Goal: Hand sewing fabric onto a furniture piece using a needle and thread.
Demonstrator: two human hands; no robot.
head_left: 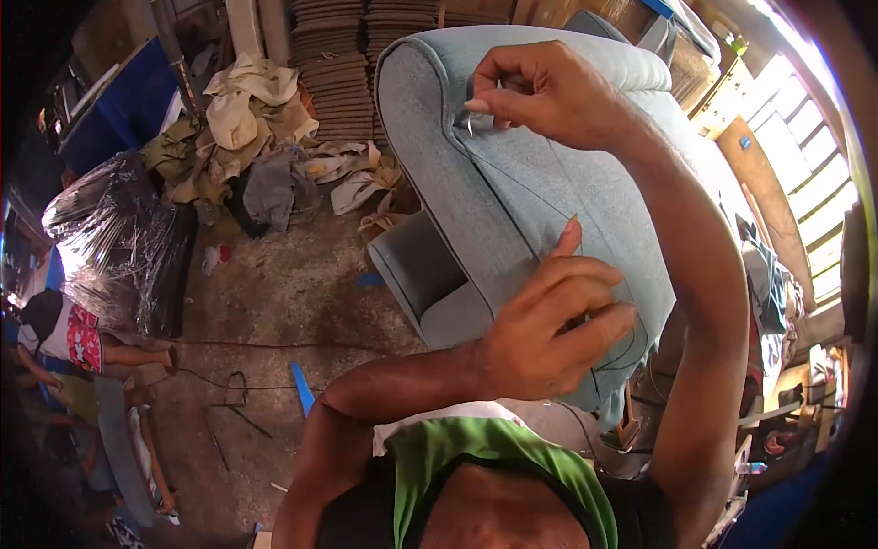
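A light blue-grey upholstered piece with a piped edge and a long seam fills the upper middle. My right hand is at the seam near its top, thumb and fingers pinched on a small curved metal needle. A thin thread runs from near the needle down across the fabric toward my left hand, which is lower on the piece with fingers bent and apart, the index fingertip beside the thread. Whether the thread is looped on that finger I cannot tell.
Stacked brown padded sheets, fabric scraps and a plastic-wrapped bundle stand behind and left. Another person crouches at far left. Cords and a blue strip lie on the concrete floor. A window is at right.
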